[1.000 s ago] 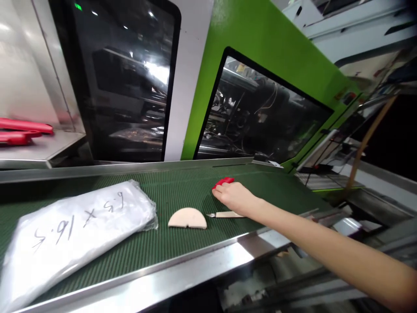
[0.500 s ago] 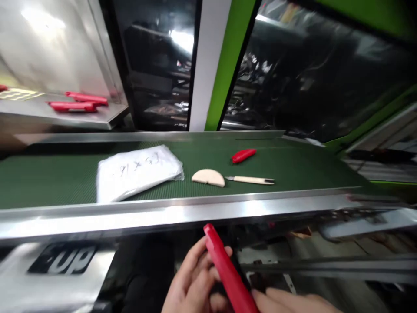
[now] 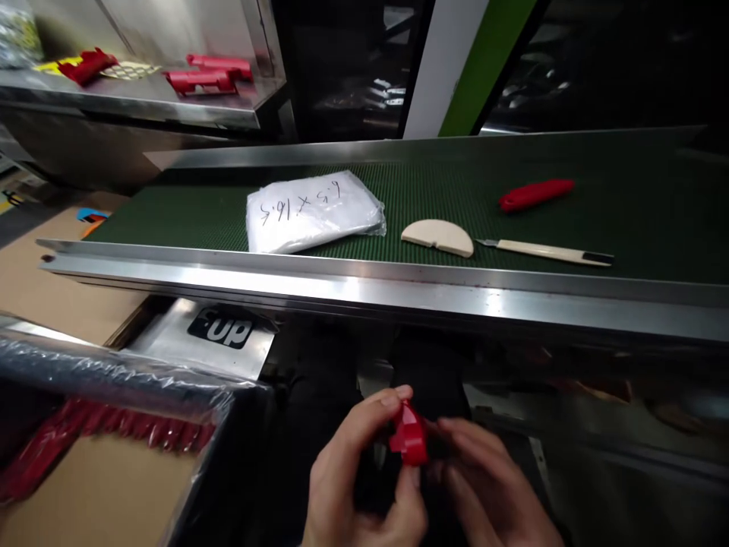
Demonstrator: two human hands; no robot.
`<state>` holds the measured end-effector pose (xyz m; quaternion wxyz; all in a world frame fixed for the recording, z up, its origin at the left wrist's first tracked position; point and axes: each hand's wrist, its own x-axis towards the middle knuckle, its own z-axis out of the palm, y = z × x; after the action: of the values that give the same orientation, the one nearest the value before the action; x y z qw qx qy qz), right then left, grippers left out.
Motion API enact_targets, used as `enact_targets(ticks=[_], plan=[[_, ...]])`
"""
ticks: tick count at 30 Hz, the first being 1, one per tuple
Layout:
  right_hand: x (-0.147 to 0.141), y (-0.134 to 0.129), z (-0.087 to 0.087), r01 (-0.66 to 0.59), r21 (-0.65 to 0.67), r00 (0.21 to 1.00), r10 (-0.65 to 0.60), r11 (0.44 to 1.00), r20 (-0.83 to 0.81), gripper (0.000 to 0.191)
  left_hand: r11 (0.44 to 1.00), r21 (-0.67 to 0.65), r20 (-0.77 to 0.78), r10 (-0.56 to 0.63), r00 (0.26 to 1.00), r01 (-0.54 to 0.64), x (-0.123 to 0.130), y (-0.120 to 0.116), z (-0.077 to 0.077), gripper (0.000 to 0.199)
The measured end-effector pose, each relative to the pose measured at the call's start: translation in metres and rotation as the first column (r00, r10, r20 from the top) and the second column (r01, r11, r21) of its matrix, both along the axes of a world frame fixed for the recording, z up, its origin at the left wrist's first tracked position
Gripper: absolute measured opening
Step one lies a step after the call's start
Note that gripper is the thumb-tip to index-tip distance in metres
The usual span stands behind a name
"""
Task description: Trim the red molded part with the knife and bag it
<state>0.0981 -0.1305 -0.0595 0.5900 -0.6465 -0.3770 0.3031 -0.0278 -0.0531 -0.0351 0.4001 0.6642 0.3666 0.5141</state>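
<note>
Pinching the red part [image 3: 412,441] between thumb and fingers, the left hand [image 3: 347,471] holds it short of the metal rail [image 3: 342,289], probably for finger room. The blurred right hand [image 3: 498,482] is beside it, grip impossible to tell. Beyond the rail's edge lie a knife [image 3: 541,249] and half-disc [image 3: 437,234].

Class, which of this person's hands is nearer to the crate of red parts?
Left. The left hand holds a red part to the right of the crate; the right hand is farther right.
</note>
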Motion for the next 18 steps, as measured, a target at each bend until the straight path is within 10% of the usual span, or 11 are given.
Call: enact_targets(ticks=[4,10,15,18], plan=[[0.015,0.015,-0.003,-0.259,-0.186,0.869,0.145,0.948,-0.474,0.037,0.995,0.085,-0.020,-0.047,0.999,0.048,-0.004,0.003,0.001,0.059],[0.015,0.022,0.003,-0.470,-0.076,0.631,0.275,0.879,-0.725,0.033,0.989,0.079,-0.022,-0.125,0.992,0.126,-0.008,0.004,0.005,0.057],[0.007,0.020,-0.001,-0.488,-0.081,0.621,0.280,0.869,-0.732,0.034,0.990,-0.006,-0.038,-0.138,0.990,0.138,-0.012,0.000,0.007,0.056],[0.009,0.019,-0.004,-0.382,-0.197,0.777,0.199,0.903,-0.597,0.033,0.989,-0.004,-0.048,-0.149,0.988,0.149,-0.013,0.001,0.008,0.056]])
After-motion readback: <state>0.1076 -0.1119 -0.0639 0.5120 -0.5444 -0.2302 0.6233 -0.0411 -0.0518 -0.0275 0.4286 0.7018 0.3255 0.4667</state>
